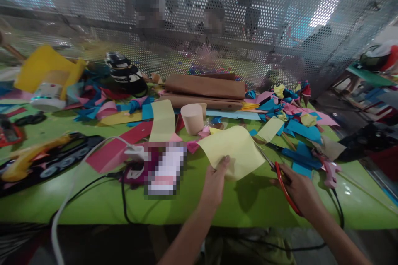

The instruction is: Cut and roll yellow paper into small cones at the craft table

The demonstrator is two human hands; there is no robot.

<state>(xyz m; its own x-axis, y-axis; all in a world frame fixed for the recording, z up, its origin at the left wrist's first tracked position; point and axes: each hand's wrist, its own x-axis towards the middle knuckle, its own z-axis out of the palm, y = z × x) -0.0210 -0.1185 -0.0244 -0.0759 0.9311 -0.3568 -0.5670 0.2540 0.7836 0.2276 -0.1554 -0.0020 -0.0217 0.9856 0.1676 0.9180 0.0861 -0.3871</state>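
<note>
Pinched between the thumb and fingers of my left hand (pixel 217 180) is a sheet of pale yellow paper (pixel 238 149), raised over the green table. My right hand (pixel 294 186) grips red-handled scissors (pixel 284 188). Their blades point up and left along the sheet's right edge; I cannot tell if they touch the paper. Just right of the scissors lie a blue cutter (pixel 300 157) and a pink glue gun (pixel 330 174) with a black cord. Behind the sheet stands a cream paper cup-like roll (pixel 192 119).
A phone (pixel 166 169) and a purple power strip (pixel 137 172) with cables lie left of my hands. Brown folded paper (pixel 205 87) rests at the back, before a perforated metal screen (pixel 199 20). Coloured paper scraps (pixel 306 130) cover the right rear; a yellow-handled tool (pixel 37 157) sits far left.
</note>
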